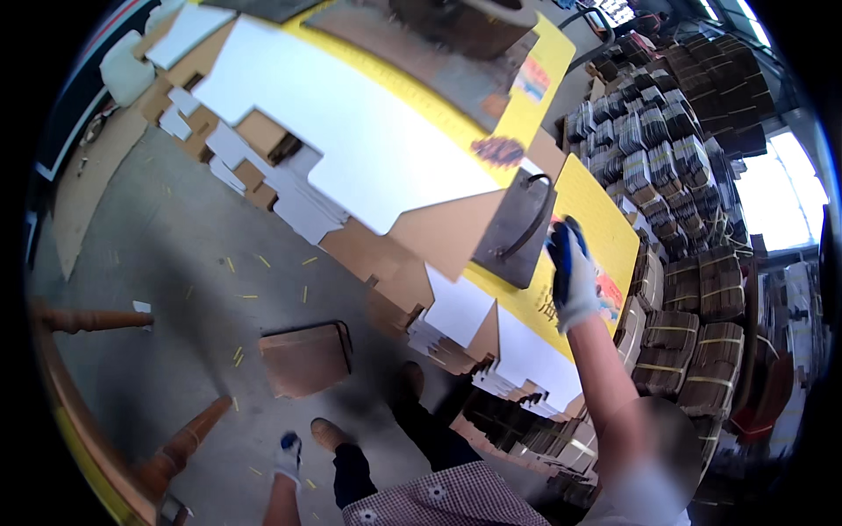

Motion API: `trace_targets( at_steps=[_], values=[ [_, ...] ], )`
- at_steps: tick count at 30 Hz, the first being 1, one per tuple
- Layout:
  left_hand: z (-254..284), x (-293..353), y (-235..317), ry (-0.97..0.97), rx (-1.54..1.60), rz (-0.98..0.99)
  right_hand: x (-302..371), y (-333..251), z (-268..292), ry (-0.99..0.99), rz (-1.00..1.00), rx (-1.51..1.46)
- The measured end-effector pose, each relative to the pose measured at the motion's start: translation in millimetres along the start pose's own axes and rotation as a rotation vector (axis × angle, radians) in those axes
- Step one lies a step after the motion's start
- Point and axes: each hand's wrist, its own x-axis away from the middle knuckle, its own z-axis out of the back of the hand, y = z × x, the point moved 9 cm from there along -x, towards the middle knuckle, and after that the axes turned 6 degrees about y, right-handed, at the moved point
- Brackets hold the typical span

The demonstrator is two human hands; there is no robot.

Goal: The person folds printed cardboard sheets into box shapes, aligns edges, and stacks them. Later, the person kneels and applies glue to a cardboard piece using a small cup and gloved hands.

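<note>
My right hand (572, 273), in a white glove with blue-coated fingers, reaches over a yellow printed cardboard sheet (603, 230). Its fingers are stretched out, and nothing shows in its grasp. Just left of the fingertips, a dark metal plate (510, 235) with a curved handle (537, 219) rests on the yellow cardboard. My left hand (288, 452), gloved alike, hangs low by my side, away from the stack. Its fingers are too small to read. White and brown die-cut cardboard blanks (351, 131) make up the stack in front of me.
A rusty metal plate (386, 44) bearing a round metal piece (465, 26) weighs down the far cardboard. Strapped bundles (667, 351) stand at the right. On the floor are a brown flat-topped object (303, 361) and yellow scraps; wooden furniture legs (189, 434) stand at left.
</note>
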Motion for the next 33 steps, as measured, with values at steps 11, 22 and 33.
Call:
trace_targets(
  at_steps=[11,22,33],
  values=[
    [92.1,358.5,-157.8,0.089,0.019,0.859,27.8,-9.5,-37.2,-0.17,-0.737,0.002],
    [79.2,341.9,-97.1,0.095,0.433,0.499,368.3,15.5,-40.1,-0.455,-1.459,0.157],
    [126.5,469.3,-221.7,0.327,0.547,0.719,508.8,525.5,-109.6,-0.909,-1.326,0.313]
  ],
)
